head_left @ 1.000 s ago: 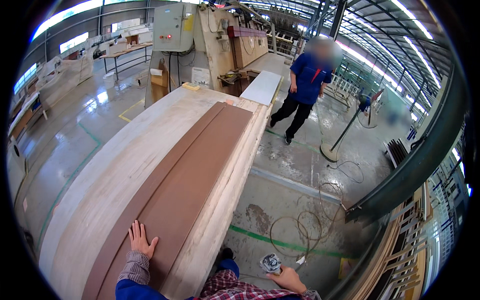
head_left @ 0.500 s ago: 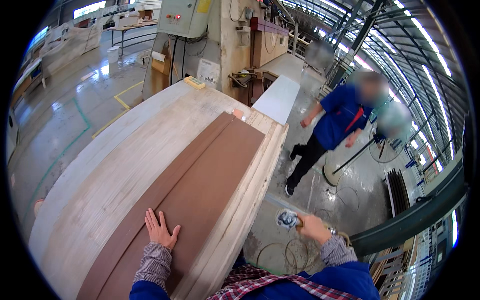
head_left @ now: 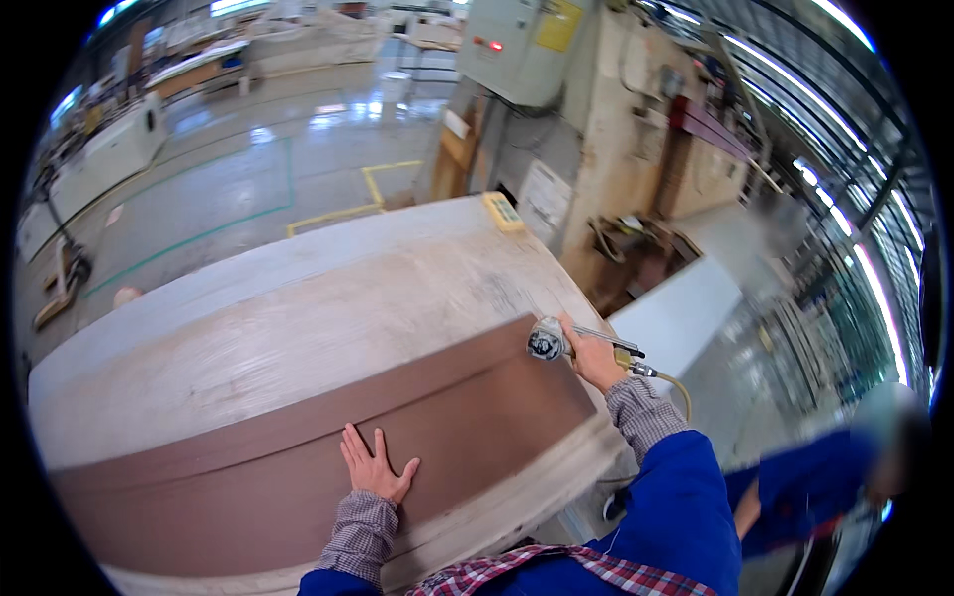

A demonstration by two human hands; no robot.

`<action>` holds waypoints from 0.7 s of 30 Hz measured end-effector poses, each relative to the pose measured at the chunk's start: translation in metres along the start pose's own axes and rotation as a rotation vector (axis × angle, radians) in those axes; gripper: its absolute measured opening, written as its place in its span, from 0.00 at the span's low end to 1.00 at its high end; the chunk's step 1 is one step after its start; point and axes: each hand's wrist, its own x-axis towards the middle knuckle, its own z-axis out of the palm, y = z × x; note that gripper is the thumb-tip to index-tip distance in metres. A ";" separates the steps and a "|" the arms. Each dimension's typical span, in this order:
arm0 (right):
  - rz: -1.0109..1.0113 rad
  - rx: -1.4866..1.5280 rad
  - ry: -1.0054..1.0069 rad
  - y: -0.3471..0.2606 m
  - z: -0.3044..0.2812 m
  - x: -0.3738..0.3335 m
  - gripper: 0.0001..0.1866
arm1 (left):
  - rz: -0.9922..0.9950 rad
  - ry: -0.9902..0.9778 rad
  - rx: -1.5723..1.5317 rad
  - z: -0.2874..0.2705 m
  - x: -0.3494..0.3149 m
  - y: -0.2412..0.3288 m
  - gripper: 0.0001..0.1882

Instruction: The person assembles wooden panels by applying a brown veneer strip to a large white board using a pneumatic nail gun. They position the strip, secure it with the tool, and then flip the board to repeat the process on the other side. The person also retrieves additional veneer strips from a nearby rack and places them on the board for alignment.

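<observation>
A long brown panel point(head_left: 477, 442) with a raised strip along its far side lies on a pale worktable point(head_left: 268, 370). My left hand point(head_left: 378, 467) rests flat on the panel with fingers spread. In my right hand point(head_left: 594, 360) is a small air-powered grinder point(head_left: 546, 341), with a round head and a metal lever along its handle. An air hose point(head_left: 679, 385) runs off its rear end. The grinder's head is over the panel's far right end; whether it touches the surface I cannot tell.
A yellow control box point(head_left: 503, 212) sits on the table's far corner. Behind it stand an electrical cabinet point(head_left: 507, 45) and a large machine point(head_left: 621, 109). A white board point(head_left: 686, 310) extends beyond the table's right end. Another person in blue point(head_left: 805, 487) is close by on the right.
My right hand has brought the grinder from beside the table over the panel's far end. My left hand stays flat on the panel. The view has turned left, and the other person is nearer.
</observation>
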 end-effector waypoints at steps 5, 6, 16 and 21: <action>-0.193 0.013 0.024 0.024 0.061 0.132 0.29 | -0.126 0.081 0.002 0.011 -0.007 0.019 0.39; -0.190 0.020 -0.040 0.024 0.068 0.151 0.28 | -0.097 0.165 0.013 0.013 -0.007 0.016 0.38; 0.028 -0.227 0.113 -0.057 0.134 0.262 0.38 | -0.047 0.246 0.039 0.051 -0.004 -0.015 0.34; -0.579 0.450 0.205 -0.211 0.126 0.189 0.25 | -0.161 0.397 -0.010 0.047 -0.005 0.000 0.32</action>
